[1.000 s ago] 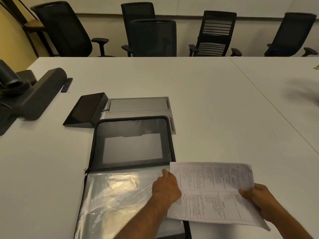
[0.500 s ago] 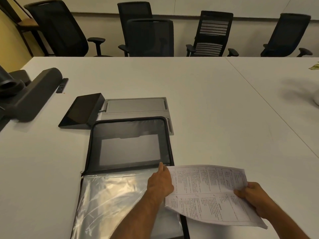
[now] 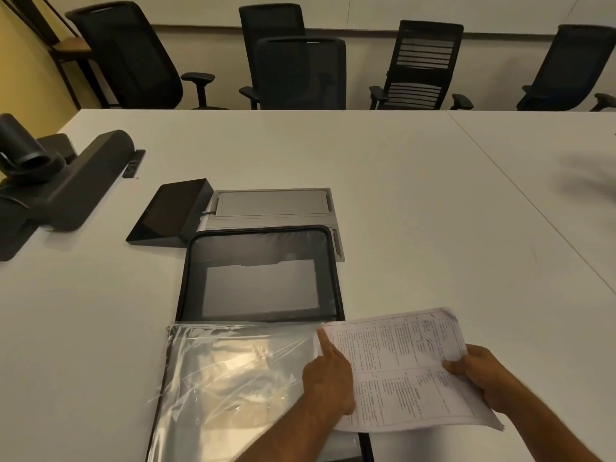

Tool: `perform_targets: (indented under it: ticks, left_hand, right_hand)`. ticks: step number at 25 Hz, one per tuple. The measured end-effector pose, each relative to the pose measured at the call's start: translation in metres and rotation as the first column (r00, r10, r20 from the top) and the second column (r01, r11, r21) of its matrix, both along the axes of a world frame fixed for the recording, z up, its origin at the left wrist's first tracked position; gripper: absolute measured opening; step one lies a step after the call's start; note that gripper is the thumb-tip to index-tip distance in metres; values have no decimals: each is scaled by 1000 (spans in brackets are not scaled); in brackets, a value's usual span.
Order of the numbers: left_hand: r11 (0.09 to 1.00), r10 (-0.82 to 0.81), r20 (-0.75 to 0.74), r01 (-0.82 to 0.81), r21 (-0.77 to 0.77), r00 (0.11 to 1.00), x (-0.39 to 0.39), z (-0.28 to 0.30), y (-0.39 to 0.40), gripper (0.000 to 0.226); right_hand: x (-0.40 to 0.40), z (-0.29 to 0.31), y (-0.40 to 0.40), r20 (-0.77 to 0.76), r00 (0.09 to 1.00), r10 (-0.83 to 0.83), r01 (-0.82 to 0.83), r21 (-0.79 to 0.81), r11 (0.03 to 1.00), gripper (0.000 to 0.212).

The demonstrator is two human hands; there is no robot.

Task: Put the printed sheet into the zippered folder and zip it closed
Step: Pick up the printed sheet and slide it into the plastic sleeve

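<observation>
Your white printed sheet (image 3: 405, 368), dense with small black text, hangs just above the near edge of the white table (image 3: 416, 201), its left margin over the right edge of the open black zippered folder (image 3: 260, 278). Your right hand (image 3: 480, 373) pinches the sheet's right edge between thumb and fingers. Your left hand (image 3: 328, 378) rests on the folder's crinkled clear plastic sleeve (image 3: 233, 371) with the forefinger stretched out to the sleeve's far right corner — it touches the sheet's left margin, the other fingers curled in. The folder's far flap lies flat, overlapping a grey metal panel (image 3: 271, 203). A black wedge-shaped touch screen (image 3: 170, 211) sits just left of that panel, and black office chairs (image 3: 300, 73) line the table's far edge.
</observation>
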State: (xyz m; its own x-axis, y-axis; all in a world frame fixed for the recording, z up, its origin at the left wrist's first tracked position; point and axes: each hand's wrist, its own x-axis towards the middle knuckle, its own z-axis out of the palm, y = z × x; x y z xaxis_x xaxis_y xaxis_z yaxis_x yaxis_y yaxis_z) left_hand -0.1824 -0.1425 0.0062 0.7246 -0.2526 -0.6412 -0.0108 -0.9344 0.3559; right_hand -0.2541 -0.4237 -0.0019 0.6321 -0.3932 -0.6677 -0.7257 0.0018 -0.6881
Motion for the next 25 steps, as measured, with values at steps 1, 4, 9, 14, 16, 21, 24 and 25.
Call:
perform_targets:
  ticks: [1, 4, 9, 14, 16, 21, 24, 25]
  left_hand:
    - [998, 46, -19, -46, -34, 999, -7, -4, 1, 125]
    - [988, 115, -43, -119, -102, 992, -22, -2, 4, 80]
    - [984, -176, 106, 171, 54, 979, -37, -4, 7, 114]
    - [984, -178, -35, 178, -3, 983, -36, -3, 1, 117]
    - [989, -148, -39, 147, -30, 988, -34, -5, 1, 113]
    - [991, -115, -44, 112, -67, 992, -39, -4, -1, 115]
    - [985, -171, 4, 171, 31, 985, -43, 1, -3, 119]
    - [978, -198, 18, 196, 73, 980, -44, 3, -4, 119]
  right_hand:
    - [-1, -1, -1, -10, 1000, -8, 8, 10, 1000, 22]
    - [-3, -4, 0, -24, 999, -38, 39, 36, 999, 24]
    - [-5, -6, 15, -10, 999, -43, 43, 73, 996, 25]
    - [1, -9, 45, 24, 1000, 18, -21, 119, 993, 24]
    - [5, -12, 56, 37, 998, 41, -46, 128, 991, 25]
    - [11, -22, 86, 59, 995, 85, -91, 103, 991, 31]
    - [15, -26, 104, 66, 991, 114, -120, 93, 988, 37]
    - [17, -28, 110, 70, 988, 137, -143, 90, 986, 39]
